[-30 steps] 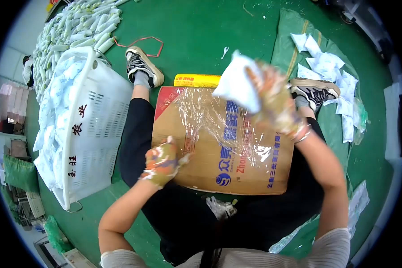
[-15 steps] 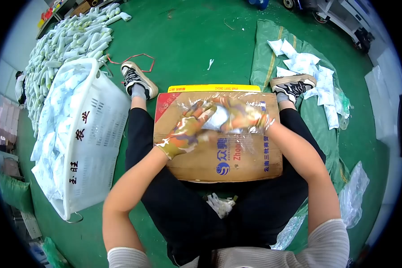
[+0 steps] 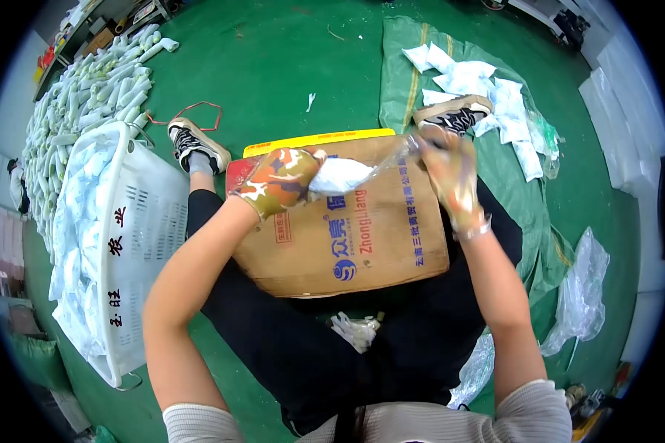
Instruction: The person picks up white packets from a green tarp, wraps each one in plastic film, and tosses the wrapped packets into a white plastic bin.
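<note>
Both my hands wear camouflage-patterned gloves above a flat brown cardboard box point(image 3: 295, 255) lying across my legs. My left hand point(image 3: 284, 177) is closed around one end of a white packet point(image 3: 340, 176). From the packet's other end, clear plastic film point(image 3: 395, 159) stretches to the right. My right hand point(image 3: 451, 173), partly smeared by motion, pinches the far end of this film over the box's right edge. What lies under the left fingers is hidden.
On the left stands a white plastic basket point(image 3: 144, 214) full of similar packets, with a heap of wrapped pale-green vegetables point(image 3: 89, 103) behind it. More white packets point(image 3: 465, 77) lie on a green sheet point(image 3: 399, 81) at the right. Crumpled clear plastic point(image 3: 580, 295) rests nearby.
My hands have drawn apart: the left one moved left with the packet, the right one moved right, pulling the film out taut. The whole view has also shifted slightly.
</note>
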Action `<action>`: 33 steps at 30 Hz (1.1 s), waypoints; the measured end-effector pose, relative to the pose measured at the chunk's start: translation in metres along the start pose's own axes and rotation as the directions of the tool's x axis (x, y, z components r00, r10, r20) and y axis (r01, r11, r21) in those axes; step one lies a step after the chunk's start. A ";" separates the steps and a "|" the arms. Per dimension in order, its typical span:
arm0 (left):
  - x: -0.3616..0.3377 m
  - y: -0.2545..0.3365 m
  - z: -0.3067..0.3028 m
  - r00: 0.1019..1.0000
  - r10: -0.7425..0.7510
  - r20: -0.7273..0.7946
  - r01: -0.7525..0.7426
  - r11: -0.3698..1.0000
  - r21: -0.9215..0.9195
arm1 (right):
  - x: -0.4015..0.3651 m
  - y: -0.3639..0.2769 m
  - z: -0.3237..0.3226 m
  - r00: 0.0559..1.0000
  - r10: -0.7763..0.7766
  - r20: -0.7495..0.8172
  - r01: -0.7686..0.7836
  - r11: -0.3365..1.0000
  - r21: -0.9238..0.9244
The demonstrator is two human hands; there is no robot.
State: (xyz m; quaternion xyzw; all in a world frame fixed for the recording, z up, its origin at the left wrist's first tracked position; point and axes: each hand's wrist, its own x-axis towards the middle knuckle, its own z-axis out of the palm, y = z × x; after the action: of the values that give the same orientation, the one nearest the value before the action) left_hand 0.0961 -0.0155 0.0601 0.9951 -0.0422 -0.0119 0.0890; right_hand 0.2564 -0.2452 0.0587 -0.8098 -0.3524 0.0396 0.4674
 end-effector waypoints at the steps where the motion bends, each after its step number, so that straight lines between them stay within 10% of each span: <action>1: -0.003 0.011 -0.002 1.000 0.016 0.006 -0.016 0.999 0.032 | 0.009 -0.013 0.000 1.000 0.003 -0.006 -0.003 1.000 -0.001; 5: -0.026 0.019 0.004 0.993 0.098 0.068 -0.088 0.987 -0.134 | -0.026 -0.024 0.033 0.857 -0.250 0.450 0.180 0.965 0.192; 7: -0.037 0.031 -0.014 0.891 0.000 0.453 0.256 0.826 -0.503 | -0.071 -0.084 0.029 0.658 -0.067 0.750 0.502 0.781 -0.371; 8: -0.042 0.033 -0.006 0.889 0.001 0.459 0.232 0.862 -0.451 | -0.104 -0.065 0.037 0.726 -0.513 0.458 0.669 0.681 -0.297; 10: -0.048 0.021 0.045 0.839 0.089 0.536 0.362 0.644 -0.674 | -0.128 -0.058 0.037 0.697 -0.536 0.477 0.703 0.642 -0.306; 14: -0.053 0.043 0.064 0.799 0.030 0.600 0.293 0.853 -0.432 | -0.142 -0.024 0.045 0.642 -0.570 0.513 0.765 0.433 -0.476; 17: -0.062 0.074 0.012 0.951 -0.041 0.307 0.110 0.971 -0.212 | -0.098 -0.033 0.027 0.610 -0.339 0.716 0.514 0.857 -0.032; 19: -0.069 0.077 0.007 0.983 -0.082 0.164 0.112 0.977 -0.181 | -0.038 -0.040 0.038 0.203 -0.070 0.977 0.246 0.969 0.018; 20: -0.058 0.086 -0.014 0.932 -0.092 0.351 0.183 0.954 -0.237 | -0.009 -0.040 0.050 -0.045 0.040 0.998 0.072 0.997 -0.036; 22: -0.061 0.072 0.045 0.992 -0.084 -0.099 0.092 0.992 0.085 | 0.040 -0.040 0.067 0.103 -0.118 0.988 0.109 0.988 0.107; 24: -0.021 0.067 0.010 0.934 -0.316 0.169 0.329 0.942 -0.057 | 0.047 -0.012 0.104 0.128 -0.206 0.970 -0.574 0.782 0.242; 25: -0.016 0.053 0.023 0.947 -0.308 0.088 0.319 0.930 -0.183 | 0.053 0.010 0.138 0.056 -0.240 0.969 -0.640 0.736 0.219; 26: -0.009 0.040 0.034 0.930 -0.335 0.153 0.367 0.877 -0.310 | 0.066 0.003 0.128 0.093 -0.286 0.954 0.007 0.958 0.287; 29: -0.010 0.026 0.067 0.945 -0.294 0.144 0.325 0.789 -0.522 | 0.061 0.032 0.148 0.082 -0.598 0.797 0.531 0.703 0.473; 31: -0.035 0.043 0.104 0.937 -0.290 0.195 0.249 0.163 -0.955 | 0.045 0.024 0.138 0.002 -0.508 0.861 0.401 0.790 0.465; 32: -0.031 0.068 0.080 0.685 -0.048 0.727 0.535 -0.644 -0.547 | 0.036 0.034 0.144 0.002 -0.506 0.862 0.402 0.790 0.462; 33: -0.049 0.077 0.103 0.842 0.213 0.496 0.452 -0.781 -0.431 | 0.024 0.041 0.150 0.039 -0.684 0.728 0.563 0.617 0.549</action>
State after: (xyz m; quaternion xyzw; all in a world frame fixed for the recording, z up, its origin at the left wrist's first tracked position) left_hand 0.0383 -0.1051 -0.0264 0.2009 0.1976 -0.2411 0.9287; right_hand 0.2371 -0.1341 -0.0511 -0.3816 -0.8549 0.2832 0.2079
